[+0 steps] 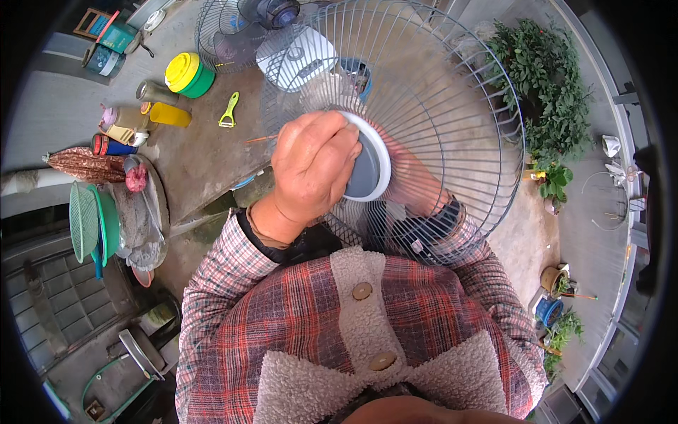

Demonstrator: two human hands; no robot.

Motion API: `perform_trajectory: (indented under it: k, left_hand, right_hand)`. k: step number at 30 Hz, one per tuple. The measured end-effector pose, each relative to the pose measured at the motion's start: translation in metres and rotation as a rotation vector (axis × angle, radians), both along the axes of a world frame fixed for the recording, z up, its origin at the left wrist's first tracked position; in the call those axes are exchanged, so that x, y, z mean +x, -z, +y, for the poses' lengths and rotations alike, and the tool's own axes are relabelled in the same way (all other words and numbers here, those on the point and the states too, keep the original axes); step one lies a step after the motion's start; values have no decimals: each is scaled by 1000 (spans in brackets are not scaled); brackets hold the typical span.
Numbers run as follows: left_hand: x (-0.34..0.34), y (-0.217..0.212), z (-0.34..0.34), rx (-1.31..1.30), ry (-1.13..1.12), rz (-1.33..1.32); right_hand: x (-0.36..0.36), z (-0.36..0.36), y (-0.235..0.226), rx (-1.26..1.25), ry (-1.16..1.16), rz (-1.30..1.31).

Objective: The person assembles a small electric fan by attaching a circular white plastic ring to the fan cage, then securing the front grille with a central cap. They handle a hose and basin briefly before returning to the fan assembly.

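1. Grille [452, 92]: one round wire fan guard is held up in front of the chest, already off its fan and in both hands. It fills the frame from 12 to 3 o'clock.
2. Hub disc [371, 166]: one grey disc with a white rim sits at the grille's centre, near the middle of the frame.
3. Left hand [314, 166]: it lies over the disc's near face, at 11 o'clock from centre. The fingers curl round the rim and are closed on it.
4. Right hand [413, 180]: it is behind the wires at 3 o'clock from the disc, seen through them. It presses the back of the hub. I cannot tell whether its fingers are closed.
5. Progress, as I judge it: the guard is dismounted. The disc is on the grille and under the hands, so work at the hub looks mid-way. Whether the disc is loose or tight does not show.
6. Fan parts on the floor at 12 o'clock: one second grille [222, 35], one motor head [275, 10] and one white base [296, 56].
7. Count at 10 o'clock: one yellow-lidded green tub [187, 74], one yellow bottle [169, 114], one green peeler [228, 109].
8. Basket [85, 220]: one, green, at 9 o'clock.
9. Plants [544, 78]: one big bush at 2 o'clock. Several small pots stand at 4 o'clock, too small to count surely.
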State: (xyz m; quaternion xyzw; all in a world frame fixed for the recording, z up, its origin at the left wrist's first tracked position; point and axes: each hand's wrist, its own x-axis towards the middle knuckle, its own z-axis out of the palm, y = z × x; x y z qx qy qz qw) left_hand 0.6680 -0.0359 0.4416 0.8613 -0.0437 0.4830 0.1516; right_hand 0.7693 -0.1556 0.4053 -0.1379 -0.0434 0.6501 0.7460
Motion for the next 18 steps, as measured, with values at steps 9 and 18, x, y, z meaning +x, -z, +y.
perform_trajectory:
  k: [9,18]
  left_hand:
    - [-1,16,-1,-271,-51,62]
    - [-16,25,6,-166,-51,191]
  right_hand:
    - [18,-8,22,-56,47,-525]
    - [29,-24,49,-36,158,-354]
